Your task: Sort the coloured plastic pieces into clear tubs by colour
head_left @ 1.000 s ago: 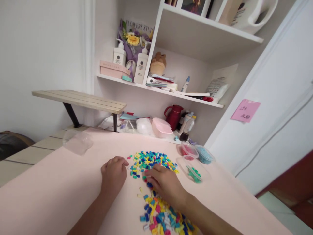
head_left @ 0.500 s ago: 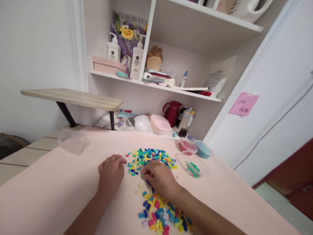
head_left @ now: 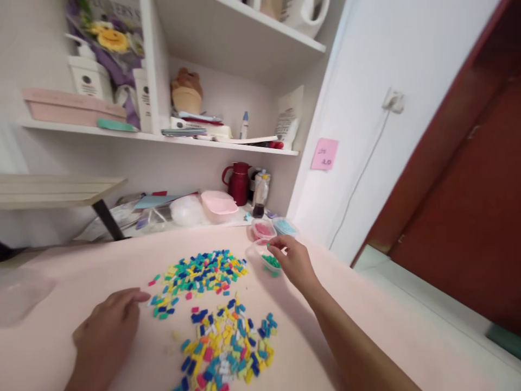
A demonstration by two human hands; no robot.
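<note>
My right hand [head_left: 296, 264] hovers over a clear plastic tub holding green building bricks [head_left: 271, 261]. Its thumb and forefinger pinch a small green building brick [head_left: 268, 246]. On the pink tabletop at the left, my left hand [head_left: 109, 325] rests with its forefinger reaching toward the brick pile, nothing visible in it. Just beyond that fingertip spreads a pile of mixed small bricks [head_left: 203, 274] in blue, green, yellow and pink. Nearer to me lies a second mixed heap [head_left: 232, 342], with blue, yellow, white and pink pieces.
Behind the green tub stand a tub of pink bricks [head_left: 263, 229] and a tub of light blue bricks [head_left: 284, 226]. A blurred clear container [head_left: 22, 293] sits at the far left. At the back are a pink bowl [head_left: 220, 206], a red jug [head_left: 239, 184] and bottles [head_left: 261, 195].
My right hand has gone from the far pile over to the green-brick tub, carrying a green brick. The view has swung right. My left hand remains beside the far pile.
</note>
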